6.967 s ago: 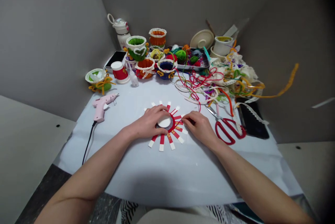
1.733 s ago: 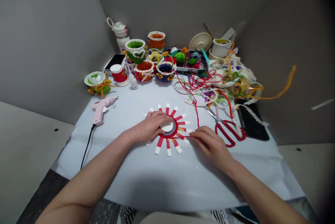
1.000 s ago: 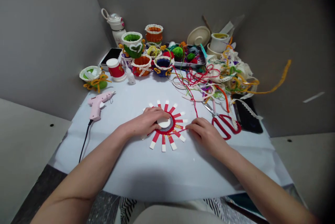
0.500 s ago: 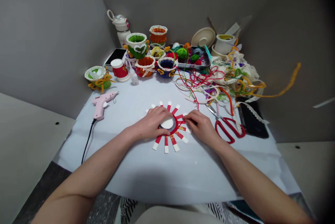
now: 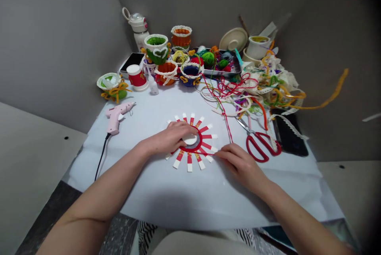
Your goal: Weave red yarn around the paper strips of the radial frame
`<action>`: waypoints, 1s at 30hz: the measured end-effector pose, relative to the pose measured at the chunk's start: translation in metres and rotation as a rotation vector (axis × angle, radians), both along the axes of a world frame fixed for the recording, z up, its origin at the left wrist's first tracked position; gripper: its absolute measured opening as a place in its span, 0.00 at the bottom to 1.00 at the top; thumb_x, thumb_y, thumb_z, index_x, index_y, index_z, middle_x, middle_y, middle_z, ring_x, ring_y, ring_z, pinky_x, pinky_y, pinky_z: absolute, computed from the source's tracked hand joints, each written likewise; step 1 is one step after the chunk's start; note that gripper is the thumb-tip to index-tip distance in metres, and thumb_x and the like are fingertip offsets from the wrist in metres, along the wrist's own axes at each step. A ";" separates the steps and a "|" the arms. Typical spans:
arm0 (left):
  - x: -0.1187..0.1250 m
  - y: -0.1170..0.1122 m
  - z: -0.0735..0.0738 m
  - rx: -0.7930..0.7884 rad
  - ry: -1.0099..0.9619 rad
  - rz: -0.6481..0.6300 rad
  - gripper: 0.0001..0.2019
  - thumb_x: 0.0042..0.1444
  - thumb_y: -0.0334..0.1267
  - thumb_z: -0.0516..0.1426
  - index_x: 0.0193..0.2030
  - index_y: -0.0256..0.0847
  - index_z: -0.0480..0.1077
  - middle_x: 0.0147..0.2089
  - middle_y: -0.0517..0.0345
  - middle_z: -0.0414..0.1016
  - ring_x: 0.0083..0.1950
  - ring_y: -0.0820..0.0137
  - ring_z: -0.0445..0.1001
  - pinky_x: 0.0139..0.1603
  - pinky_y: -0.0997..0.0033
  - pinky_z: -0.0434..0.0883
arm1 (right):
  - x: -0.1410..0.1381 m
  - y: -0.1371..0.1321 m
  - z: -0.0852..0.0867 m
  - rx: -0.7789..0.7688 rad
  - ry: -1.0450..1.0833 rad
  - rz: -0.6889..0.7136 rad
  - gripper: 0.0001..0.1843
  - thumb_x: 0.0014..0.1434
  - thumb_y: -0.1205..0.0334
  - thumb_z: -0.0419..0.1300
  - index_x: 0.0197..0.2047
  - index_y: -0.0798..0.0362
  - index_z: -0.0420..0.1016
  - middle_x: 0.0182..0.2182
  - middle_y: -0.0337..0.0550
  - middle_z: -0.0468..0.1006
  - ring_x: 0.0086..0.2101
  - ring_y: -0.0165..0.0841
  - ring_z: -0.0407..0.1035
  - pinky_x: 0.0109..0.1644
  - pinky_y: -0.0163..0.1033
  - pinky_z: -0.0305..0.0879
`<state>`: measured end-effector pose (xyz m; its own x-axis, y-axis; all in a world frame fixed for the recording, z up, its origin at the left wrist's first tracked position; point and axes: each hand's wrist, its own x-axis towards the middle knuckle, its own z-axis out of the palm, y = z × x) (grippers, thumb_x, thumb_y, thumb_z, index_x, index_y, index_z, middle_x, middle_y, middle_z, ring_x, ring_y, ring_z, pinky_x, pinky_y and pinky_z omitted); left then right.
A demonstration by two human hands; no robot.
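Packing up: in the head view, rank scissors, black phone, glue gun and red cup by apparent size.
1. scissors and black phone, too alike to rank.
2. glue gun.
3. red cup, though it stands farther off.

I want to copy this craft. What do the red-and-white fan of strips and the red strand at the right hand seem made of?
The fan of strips looks like thin matte paper or card, perhaps a cut-open cup: flat, crisp-edged, red face with white tips. The red strand, pinched by the right hand, looks like soft matte yarn or cord: it curves limply. Its fibre is too small to tell.
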<state>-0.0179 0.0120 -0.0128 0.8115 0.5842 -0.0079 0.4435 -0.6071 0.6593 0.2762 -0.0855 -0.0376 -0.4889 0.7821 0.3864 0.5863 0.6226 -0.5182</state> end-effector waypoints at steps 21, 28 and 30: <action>0.000 0.001 0.003 -0.002 0.016 -0.002 0.23 0.60 0.24 0.55 0.59 0.49 0.67 0.65 0.53 0.72 0.68 0.57 0.66 0.67 0.46 0.61 | -0.018 0.055 -0.005 -0.060 -0.019 -0.136 0.10 0.68 0.70 0.56 0.42 0.52 0.79 0.37 0.46 0.77 0.38 0.38 0.74 0.42 0.42 0.71; 0.008 -0.007 0.007 0.045 0.007 0.074 0.25 0.60 0.42 0.64 0.62 0.46 0.65 0.67 0.45 0.66 0.69 0.49 0.63 0.65 0.44 0.63 | -0.023 0.055 -0.016 -0.097 0.074 -0.171 0.09 0.67 0.70 0.57 0.42 0.51 0.79 0.37 0.45 0.77 0.38 0.37 0.74 0.42 0.41 0.70; 0.011 -0.009 0.006 0.065 0.037 0.123 0.26 0.59 0.44 0.65 0.62 0.45 0.66 0.64 0.43 0.68 0.67 0.49 0.64 0.64 0.45 0.64 | -0.023 0.055 -0.015 -0.094 0.092 -0.162 0.09 0.67 0.69 0.57 0.42 0.50 0.79 0.37 0.45 0.77 0.38 0.37 0.74 0.42 0.41 0.71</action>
